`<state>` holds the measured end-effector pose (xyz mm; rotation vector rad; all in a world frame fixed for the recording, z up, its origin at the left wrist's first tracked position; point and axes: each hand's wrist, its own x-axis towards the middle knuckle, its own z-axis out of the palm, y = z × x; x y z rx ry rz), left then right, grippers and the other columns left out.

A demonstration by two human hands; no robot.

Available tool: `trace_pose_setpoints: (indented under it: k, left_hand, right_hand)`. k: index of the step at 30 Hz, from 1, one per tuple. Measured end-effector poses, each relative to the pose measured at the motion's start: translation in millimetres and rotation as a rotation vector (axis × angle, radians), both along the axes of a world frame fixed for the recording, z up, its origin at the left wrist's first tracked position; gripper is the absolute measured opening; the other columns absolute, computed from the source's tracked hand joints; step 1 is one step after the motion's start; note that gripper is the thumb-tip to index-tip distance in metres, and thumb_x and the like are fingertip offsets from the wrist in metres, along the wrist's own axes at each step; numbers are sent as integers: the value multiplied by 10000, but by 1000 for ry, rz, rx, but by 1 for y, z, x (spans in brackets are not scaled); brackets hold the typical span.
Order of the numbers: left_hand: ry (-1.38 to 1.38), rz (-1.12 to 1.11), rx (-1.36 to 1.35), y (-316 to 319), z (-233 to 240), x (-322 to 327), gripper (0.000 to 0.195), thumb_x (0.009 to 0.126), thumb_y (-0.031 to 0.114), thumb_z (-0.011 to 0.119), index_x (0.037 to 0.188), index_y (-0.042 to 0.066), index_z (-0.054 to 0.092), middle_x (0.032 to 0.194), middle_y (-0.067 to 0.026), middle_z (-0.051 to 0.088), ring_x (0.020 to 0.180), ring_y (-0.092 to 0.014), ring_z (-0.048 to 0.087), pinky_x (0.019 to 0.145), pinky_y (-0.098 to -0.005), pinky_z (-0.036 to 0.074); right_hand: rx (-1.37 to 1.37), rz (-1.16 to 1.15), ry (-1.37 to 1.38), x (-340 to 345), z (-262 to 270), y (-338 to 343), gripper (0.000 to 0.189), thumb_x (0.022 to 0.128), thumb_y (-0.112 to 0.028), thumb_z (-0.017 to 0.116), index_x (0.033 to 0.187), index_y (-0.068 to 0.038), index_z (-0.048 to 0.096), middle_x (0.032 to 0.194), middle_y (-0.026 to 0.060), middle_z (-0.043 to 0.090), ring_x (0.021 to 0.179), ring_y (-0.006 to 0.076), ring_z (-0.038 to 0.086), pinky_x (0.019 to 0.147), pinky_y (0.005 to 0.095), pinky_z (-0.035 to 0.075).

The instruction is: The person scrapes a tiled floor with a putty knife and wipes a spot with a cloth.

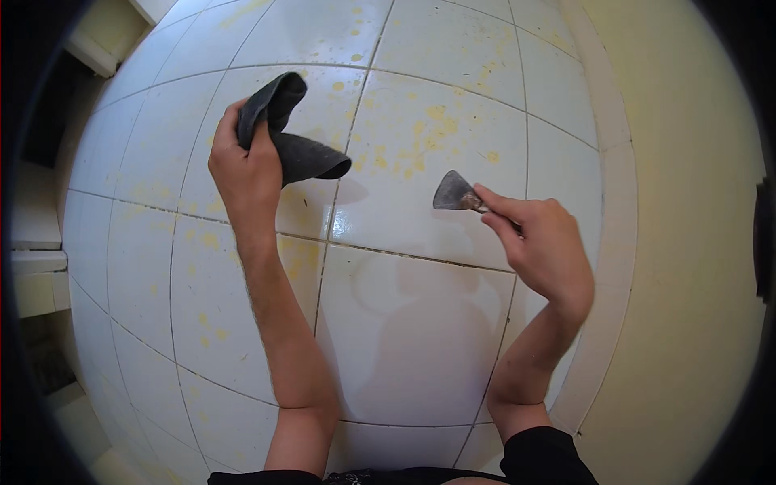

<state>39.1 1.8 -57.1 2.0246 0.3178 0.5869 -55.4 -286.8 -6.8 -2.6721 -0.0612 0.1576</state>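
My left hand (245, 154) grips a folded dark grey sheet (306, 159), perhaps sandpaper or cloth, whose two flaps curl outward above the floor. In my right hand (542, 242) is a paint scraper (453, 193) with a flared, worn metal blade pointing left. Rust-brown and pale residue marks the scraper where blade meets handle, and my fingers cover most of the handle. Below both hands lies a white tiled floor (418, 339). Yellowish spots (439, 121) are scattered over the tiles, thickest just beyond the scraper blade.
A pale yellow wall (685, 242) with a tile skirting (615, 242) runs along the right. At the left edge stand white and yellowish structures (39, 262) with dark openings between them. A dark object (765, 239) sits at the far right rim.
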Motion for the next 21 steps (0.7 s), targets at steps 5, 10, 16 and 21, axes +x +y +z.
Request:
trace_pose_setpoints:
  k: [5, 10, 16, 21]
  left_hand:
    - [-44, 0, -58, -6, 3, -3, 225, 990, 118, 604, 1164, -2, 684, 1015, -131, 734, 944, -231, 685, 889, -339, 512]
    - [-58, -50, -102, -7, 7, -4, 251, 1025, 193, 590, 1196, 37, 687, 1057, -58, 724, 1016, -155, 637, 959, -294, 465]
    - [-147, -113, -150, -9, 14, -8, 235, 1033, 179, 594, 1191, 31, 687, 1051, -43, 722, 1004, -134, 628, 957, -284, 464]
    - [-192, -88, -119, -10, 19, -9, 191, 991, 76, 603, 1148, 13, 692, 966, -51, 722, 905, -150, 654, 856, -292, 509]
  right_hand:
    - [-61, 59, 112, 5, -20, 18, 398, 950, -80, 635, 1335, -164, 684, 720, 173, 620, 606, 296, 509, 633, 379, 453]
    - [-28, 72, 227, 9, -20, 29, 407, 959, -52, 599, 1348, -148, 673, 777, 203, 637, 643, 319, 534, 664, 397, 468]
    - [-87, 90, 323, 14, -30, 45, 412, 1008, -50, 503, 1398, -113, 623, 868, 238, 681, 735, 378, 621, 732, 449, 493]
    - [-45, 66, 333, 16, -41, 48, 442, 1012, -34, 465, 1443, -57, 561, 926, 264, 697, 837, 425, 655, 805, 486, 507]
